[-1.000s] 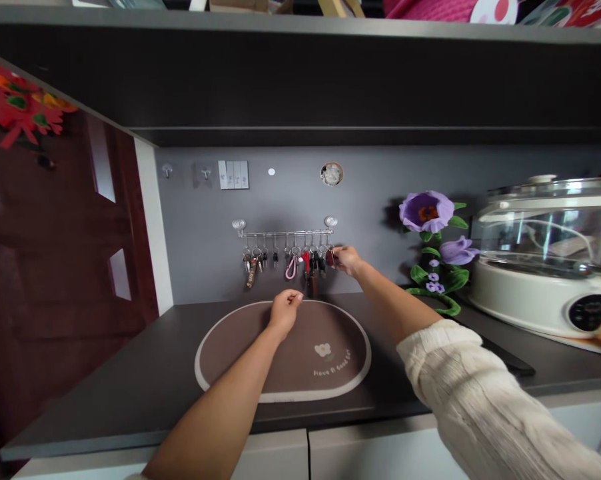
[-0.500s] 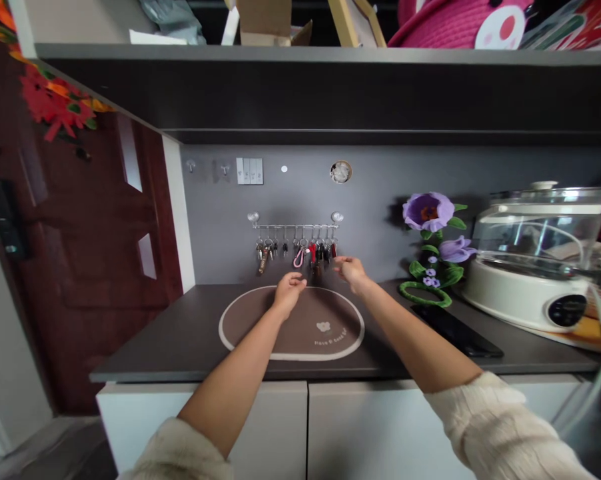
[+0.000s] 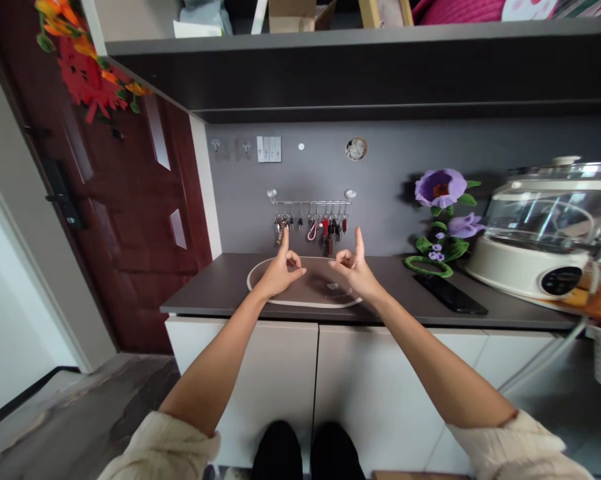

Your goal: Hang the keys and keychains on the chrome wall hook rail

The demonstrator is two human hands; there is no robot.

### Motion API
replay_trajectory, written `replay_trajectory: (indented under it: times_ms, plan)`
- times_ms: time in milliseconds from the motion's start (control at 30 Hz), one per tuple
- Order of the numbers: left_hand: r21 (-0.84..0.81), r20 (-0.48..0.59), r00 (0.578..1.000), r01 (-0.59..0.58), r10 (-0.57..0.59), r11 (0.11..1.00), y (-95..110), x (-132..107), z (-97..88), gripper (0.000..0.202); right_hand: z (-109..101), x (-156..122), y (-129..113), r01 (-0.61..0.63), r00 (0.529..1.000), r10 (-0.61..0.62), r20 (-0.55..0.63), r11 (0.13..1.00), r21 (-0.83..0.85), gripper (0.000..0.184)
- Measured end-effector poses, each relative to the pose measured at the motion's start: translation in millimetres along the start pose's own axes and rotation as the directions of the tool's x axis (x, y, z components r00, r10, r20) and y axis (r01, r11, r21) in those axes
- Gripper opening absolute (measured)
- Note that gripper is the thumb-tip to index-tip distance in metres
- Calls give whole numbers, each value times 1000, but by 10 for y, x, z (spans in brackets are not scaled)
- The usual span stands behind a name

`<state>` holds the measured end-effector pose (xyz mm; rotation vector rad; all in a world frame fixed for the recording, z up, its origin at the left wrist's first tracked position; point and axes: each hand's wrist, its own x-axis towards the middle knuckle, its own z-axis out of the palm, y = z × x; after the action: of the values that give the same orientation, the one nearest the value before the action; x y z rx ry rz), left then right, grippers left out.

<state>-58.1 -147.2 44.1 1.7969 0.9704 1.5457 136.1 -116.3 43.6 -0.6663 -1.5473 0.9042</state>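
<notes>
My left hand (image 3: 280, 270) is raised over the left part of a brown oval mat (image 3: 310, 290) with a pale rim. Its index finger points up, the thumb reaches inward and the other fingers curl; it holds nothing. Mirroring it, my right hand (image 3: 355, 268) hovers over the mat's right part with the index finger up and nothing in it. A gap separates the two hands. Beyond them, several bunches of keys (image 3: 329, 230) hang from a metal hook rail (image 3: 310, 203) on the grey wall. A pink strap loop (image 3: 312, 231) hangs among them. Neither hand appears to touch the keys.
Purple artificial flowers (image 3: 440, 188) and a black phone (image 3: 450, 293) are on the right of the counter (image 3: 205, 283), beside a white appliance with a clear top (image 3: 525, 260). A shelf (image 3: 330, 73) overhangs the counter. A dark red door (image 3: 145, 220) stands at left.
The view has tipped downward, bringing the feet into sight. Both hands have drawn back from near the keys, and both index fingers now point up.
</notes>
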Motion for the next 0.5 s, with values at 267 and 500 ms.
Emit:
replay_trajectory:
  times_ms: [267,500]
  plan:
    - [91,99,995,-43,34,995,-285,-312,-120,97,-36,-336,183,80,979,-49,196,985,-154,100]
    - [25,33,999,22,-22,999,-279,-79,-270,102,-129,-106,187,95,981,-58,184,975,-201,96]
